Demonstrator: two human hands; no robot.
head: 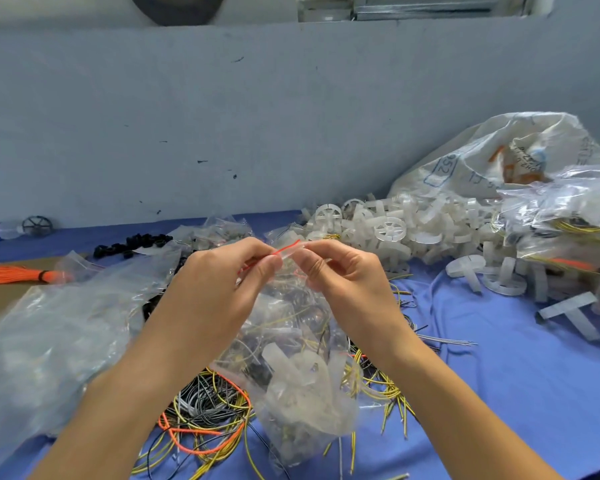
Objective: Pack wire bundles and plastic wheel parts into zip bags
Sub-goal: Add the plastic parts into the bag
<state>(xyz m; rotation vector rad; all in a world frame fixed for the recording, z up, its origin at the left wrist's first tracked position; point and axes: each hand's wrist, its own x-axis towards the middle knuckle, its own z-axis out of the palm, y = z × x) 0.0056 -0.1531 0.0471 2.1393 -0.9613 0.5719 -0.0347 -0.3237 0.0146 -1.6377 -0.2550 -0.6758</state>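
Observation:
A clear zip bag (302,386) with a red zip strip hangs between my hands above the blue table. It holds white plastic wheel parts and thin wires. My left hand (219,289) pinches the zip strip at its left end. My right hand (343,275) pinches the strip just to the right, thumb and fingers pressed together on it. Loose wires (205,410) in yellow, black, white and orange lie tangled on the table under the bag.
A heap of white wheel parts (392,230) spreads at the back right, beside a big white sack (471,161) and clear bags (561,209). Large clear plastic bags (56,337) lie left. An orange wire bundle (11,275), black parts (132,245) and a bottle (4,230) sit far left.

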